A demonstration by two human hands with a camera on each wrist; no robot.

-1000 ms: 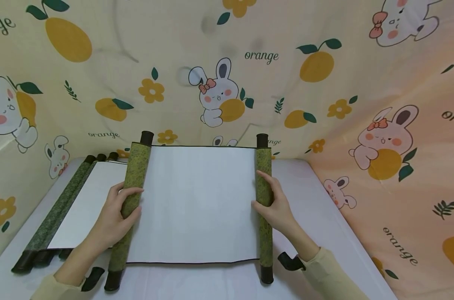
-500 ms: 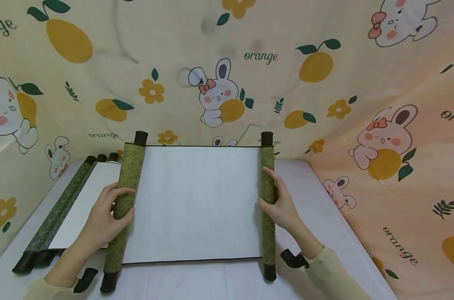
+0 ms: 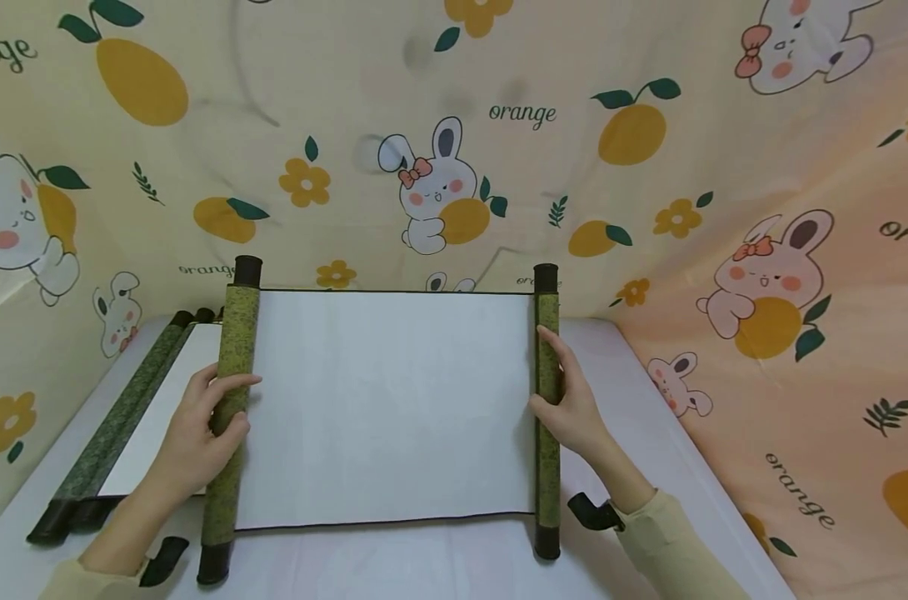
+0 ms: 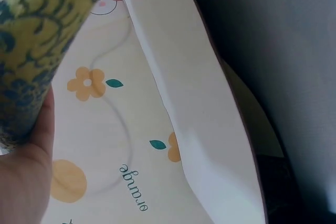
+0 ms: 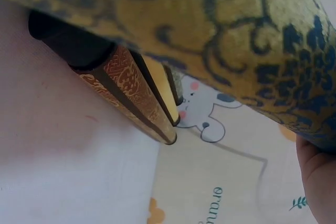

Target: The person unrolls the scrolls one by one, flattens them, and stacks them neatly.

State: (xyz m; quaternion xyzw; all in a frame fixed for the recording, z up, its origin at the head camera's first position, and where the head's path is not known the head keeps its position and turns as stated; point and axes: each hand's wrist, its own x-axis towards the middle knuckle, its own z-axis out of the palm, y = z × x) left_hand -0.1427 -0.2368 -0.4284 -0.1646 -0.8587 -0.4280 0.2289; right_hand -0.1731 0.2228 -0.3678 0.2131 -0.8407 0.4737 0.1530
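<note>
A hanging scroll is held up in front of me, its white sheet (image 3: 394, 408) stretched flat between two olive-green patterned rollers with black end knobs. My left hand (image 3: 192, 433) grips the left roller (image 3: 236, 342), thumb and fingers around it. Around the right roller (image 3: 547, 483) curl the fingers of my right hand (image 3: 577, 408). In the left wrist view, the roller (image 4: 37, 35) shows a blue vine pattern on gold, partly hiding the hand (image 4: 26, 177). The right wrist view has the patterned roller (image 5: 210, 35) across its top, with part of the hand (image 5: 320, 182) below.
More scrolls lie at the left of the white table (image 3: 611, 367); a dark green roller (image 3: 117, 425) is nearest the left edge. The right wrist view shows a reddish-brown roller (image 5: 128, 93) beyond. Patterned cloth (image 3: 334, 100) hangs behind and at both sides.
The left hand and its roller have moved left and become more upright. The right hand and roller have shifted slightly right. More of the white sheet shows between them.
</note>
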